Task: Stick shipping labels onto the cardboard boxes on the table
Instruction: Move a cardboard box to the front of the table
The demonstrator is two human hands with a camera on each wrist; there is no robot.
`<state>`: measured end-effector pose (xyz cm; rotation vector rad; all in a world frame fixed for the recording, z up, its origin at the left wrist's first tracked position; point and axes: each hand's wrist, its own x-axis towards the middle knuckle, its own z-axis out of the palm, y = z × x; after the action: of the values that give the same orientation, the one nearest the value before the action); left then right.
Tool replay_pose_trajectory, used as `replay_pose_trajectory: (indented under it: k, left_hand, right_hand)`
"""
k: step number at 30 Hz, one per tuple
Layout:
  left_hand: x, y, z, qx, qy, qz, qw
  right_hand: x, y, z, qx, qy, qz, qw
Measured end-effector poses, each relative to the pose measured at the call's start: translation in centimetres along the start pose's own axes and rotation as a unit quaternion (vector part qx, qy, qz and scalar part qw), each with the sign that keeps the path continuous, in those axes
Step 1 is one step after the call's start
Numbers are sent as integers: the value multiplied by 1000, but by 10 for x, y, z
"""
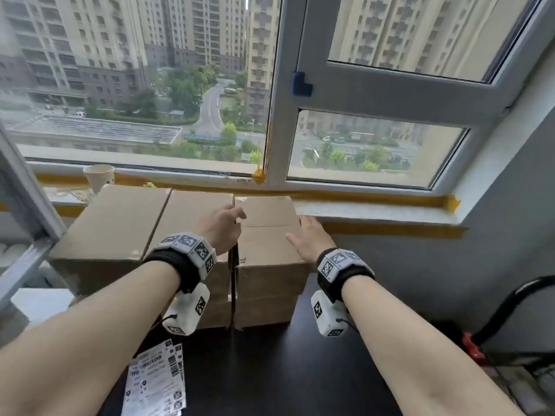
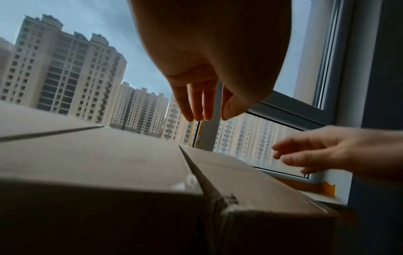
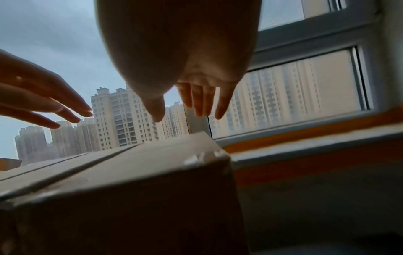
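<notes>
Three plain cardboard boxes stand side by side on the dark table under the window: a left box, a middle box and a right box. My left hand hovers over the seam between the middle and right boxes, fingers straight and holding nothing. My right hand is spread over the right box's right edge, also holding nothing. The left wrist view shows the left fingers above the box tops, apart from them. A stack of printed shipping labels lies on the table's near left.
A paper cup stands on the windowsill behind the left box. A slanted metal frame rises at the left. A black curved cable or tube and a red item sit at the right.
</notes>
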<state>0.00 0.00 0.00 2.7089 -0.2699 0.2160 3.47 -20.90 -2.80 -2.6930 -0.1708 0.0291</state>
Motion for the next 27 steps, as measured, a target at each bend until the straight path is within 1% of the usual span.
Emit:
replay_pose_trajectory:
  k: [2,5,7,11,12,15,17,18,20,23,27]
  left_hand:
    - [-2,1,12,-51,2,-31,998]
    - [-6,9,31,-90,-5,-74,993]
    - [-7,15,42,-124,-15,-99,987]
    - [-8,21,60,-123,-37,-118,985]
    - [-8,22,63,-122,-39,-123,984]
    - [-6,27,68,-95,-66,-171,979]
    - [-4,28,70,-85,-73,-195,974]
    - [-3,28,72,-91,-66,-201,973]
    - [-3,28,72,-137,-40,-205,968]
    - [-1,34,70,-233,6,-196,953]
    - [3,59,65,-376,31,-171,910]
  right_hand:
    - [2,15,6,47,-25,38,998]
    - [3,37,19,147,-57,74,985]
    - [6,45,23,218,-73,86,969]
    - [8,57,27,318,-82,90,940]
    - [8,59,27,341,-82,89,932]
    - [7,65,29,410,-95,91,903]
    - [5,68,29,466,-112,97,873]
    - [4,69,28,490,-118,96,858]
    - [-1,71,23,523,-130,89,838]
    - [-10,79,14,550,-137,85,819]
    - [-27,98,-7,576,-97,80,808]
